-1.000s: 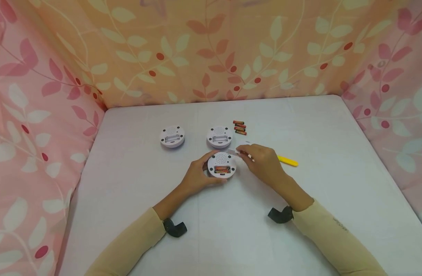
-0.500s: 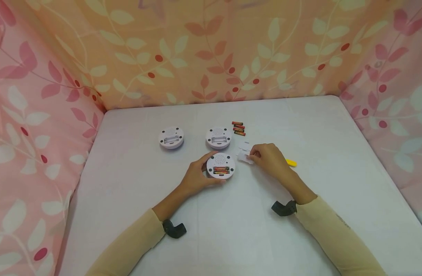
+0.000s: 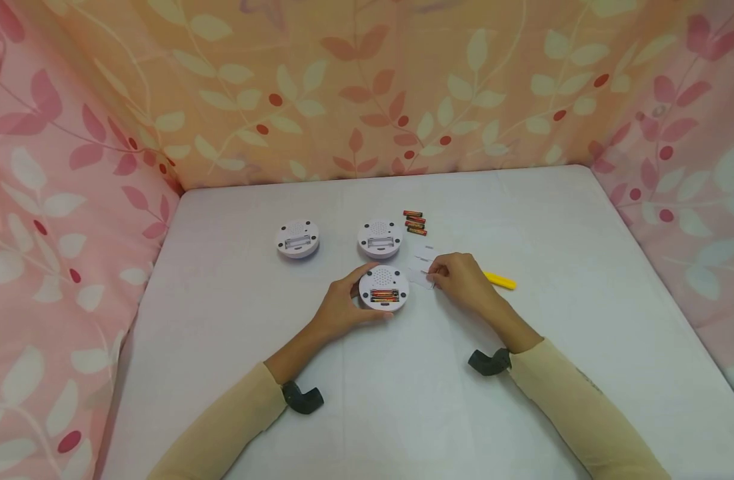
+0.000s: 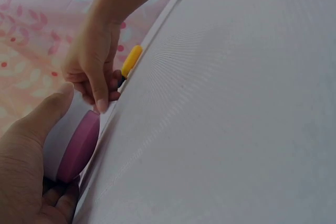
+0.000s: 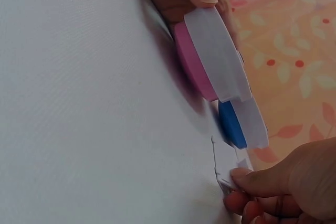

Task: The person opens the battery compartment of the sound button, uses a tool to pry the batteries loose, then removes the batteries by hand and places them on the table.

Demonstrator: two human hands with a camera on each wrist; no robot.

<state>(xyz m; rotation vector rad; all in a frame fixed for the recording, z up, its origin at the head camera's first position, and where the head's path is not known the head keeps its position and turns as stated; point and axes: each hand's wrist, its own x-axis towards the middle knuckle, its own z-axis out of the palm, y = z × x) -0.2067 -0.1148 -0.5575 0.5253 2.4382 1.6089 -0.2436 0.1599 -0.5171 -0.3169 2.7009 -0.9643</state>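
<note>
My left hand (image 3: 343, 305) grips a round white device (image 3: 383, 275) from its left side, thumb and fingers round the rim. Its underside faces up, with red-and-black batteries (image 3: 383, 295) in the uncovered compartment. The right wrist view shows this device's pink lower part (image 5: 191, 64). To its right, my right hand (image 3: 459, 279) pinches a thin white battery cover (image 5: 224, 156) between thumb and fingers, low over the table. More white covers (image 3: 425, 252) lie just beyond those fingertips. Part of the pinched cover is hidden behind the thumb.
Two similar devices, one at the left (image 3: 297, 240) and one behind the held device (image 3: 380, 240), lie with vacant battery compartments upward. Several loose batteries (image 3: 415, 223) lie at the back. A yellow-handled tool (image 3: 501, 281) lies partly behind my right hand. Patterned curtains (image 3: 367, 87) border the table.
My right hand first moved right, from near the held device to the white covers, then slightly back left and down there. My left hand keeps its grip on the device.
</note>
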